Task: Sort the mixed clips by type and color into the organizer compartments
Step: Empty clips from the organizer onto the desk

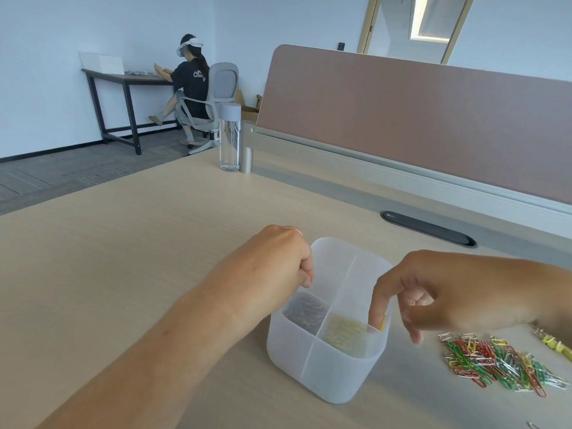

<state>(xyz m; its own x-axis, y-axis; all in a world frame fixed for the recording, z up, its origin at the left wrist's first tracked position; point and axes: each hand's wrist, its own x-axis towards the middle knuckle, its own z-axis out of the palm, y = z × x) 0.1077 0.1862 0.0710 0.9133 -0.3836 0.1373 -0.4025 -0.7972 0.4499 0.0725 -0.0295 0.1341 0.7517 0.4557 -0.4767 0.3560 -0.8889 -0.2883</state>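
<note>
A translucent white organizer (328,376) with four compartments stands on the desk in front of me. Its near-left compartment holds dark and silver clips (305,311); its near-right one holds yellow clips (346,335). My left hand (278,258) grips the organizer's left rim with curled fingers. My right hand (433,292) reaches over the right rim and pinches a yellow clip (383,322) just inside the near-right compartment. A pile of mixed coloured paper clips (501,363) lies on the desk to the right.
A few yellow binder clips (554,345) lie at the right edge. A clear bottle (230,137) stands at the desk's far end beside a brown partition (402,119). A dark cable slot (428,229) sits behind the organizer. A person sits at a far desk.
</note>
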